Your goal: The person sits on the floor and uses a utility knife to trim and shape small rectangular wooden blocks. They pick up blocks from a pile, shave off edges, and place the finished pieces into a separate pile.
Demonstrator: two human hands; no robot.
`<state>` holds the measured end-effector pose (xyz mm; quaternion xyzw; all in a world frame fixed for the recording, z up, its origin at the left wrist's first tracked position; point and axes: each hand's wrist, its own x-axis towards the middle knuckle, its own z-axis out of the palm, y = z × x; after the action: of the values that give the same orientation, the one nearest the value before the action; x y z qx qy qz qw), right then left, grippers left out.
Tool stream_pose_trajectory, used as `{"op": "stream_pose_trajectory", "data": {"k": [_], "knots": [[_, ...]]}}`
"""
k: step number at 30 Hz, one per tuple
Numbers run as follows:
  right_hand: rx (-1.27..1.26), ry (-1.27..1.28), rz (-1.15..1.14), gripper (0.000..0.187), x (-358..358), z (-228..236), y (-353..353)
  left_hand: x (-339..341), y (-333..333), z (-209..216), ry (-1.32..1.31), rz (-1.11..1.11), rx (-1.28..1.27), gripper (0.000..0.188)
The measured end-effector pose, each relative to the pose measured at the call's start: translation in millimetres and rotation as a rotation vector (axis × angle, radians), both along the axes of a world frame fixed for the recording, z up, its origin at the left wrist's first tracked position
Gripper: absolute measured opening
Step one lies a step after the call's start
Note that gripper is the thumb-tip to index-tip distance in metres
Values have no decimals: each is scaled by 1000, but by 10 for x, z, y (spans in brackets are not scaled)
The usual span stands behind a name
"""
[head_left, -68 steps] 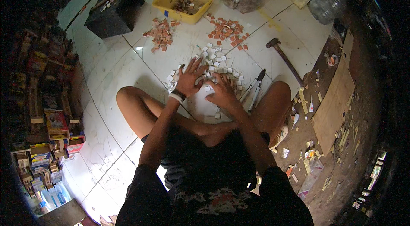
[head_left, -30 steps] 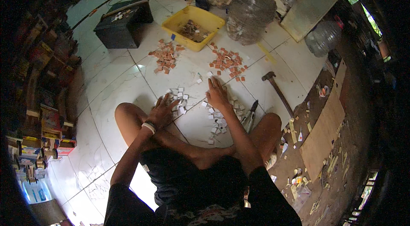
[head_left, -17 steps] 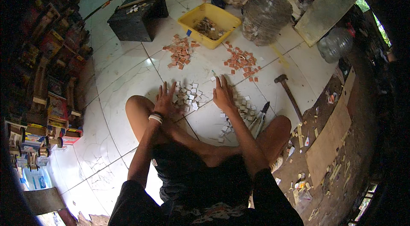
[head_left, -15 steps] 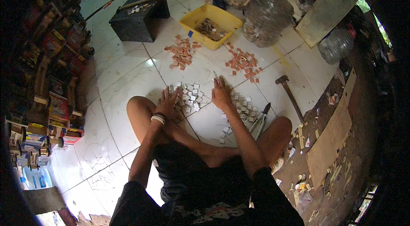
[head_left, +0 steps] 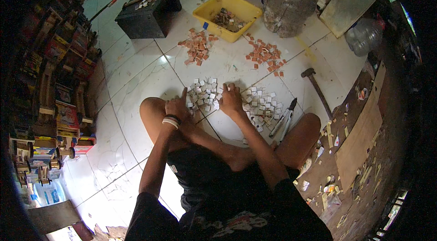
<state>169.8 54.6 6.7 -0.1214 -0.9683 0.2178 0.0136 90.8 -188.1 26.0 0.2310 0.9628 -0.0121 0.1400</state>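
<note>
Small white square tiles lie in two loose piles on the floor before my crossed legs: a left pile and a right pile. At the left edge of the left pile is my left hand, index finger stretched forward and the other fingers bent. My right hand rests between the piles, its fingers bent and apart, thumb side against the left pile's tiles. Its fingertips partly hide what they touch. Further out lie two heaps of brown-orange square pieces, one left and one right.
Beyond the heaps stands a yellow basin holding small pieces. A black box-like stand is at far left, a stuffed clear bag at far right. Markers and a hammer lie by my right knee. Stacked goods line the left.
My right hand has drawn back toward me to the left white pile, leaving a tiny greenish bit on the floor. My left index finger now points forward. The whole view has shifted slightly.
</note>
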Motion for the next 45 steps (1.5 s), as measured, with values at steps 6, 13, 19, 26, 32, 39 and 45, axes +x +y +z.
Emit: {"op": "stream_pose_trajectory", "data": {"k": [6,13,19,26,32,39,45], "knots": [[-234,117,54,61,-209,-141,-471,-14,94,-271,-127,20,109,94],[-483,361,-5,44,-325,7,-336,-88,-41,23,-54,137,235,98],[-135,163,-96,47,-81,-109,-381,-42,-138,291,130,155,421,68],[-472,301,-3,60,38,-96,-491,254,272,371,221,106,596,33],[-77,371,-342,55,495,157,333,583,757,54,132,-294,805,53],[-573,378,-68,63,895,159,824,676,1701,-409,82,-428,664,96],[-482,419,-298,45,1328,267,1130,254,1624,-530,17,-625,571,32]]}}
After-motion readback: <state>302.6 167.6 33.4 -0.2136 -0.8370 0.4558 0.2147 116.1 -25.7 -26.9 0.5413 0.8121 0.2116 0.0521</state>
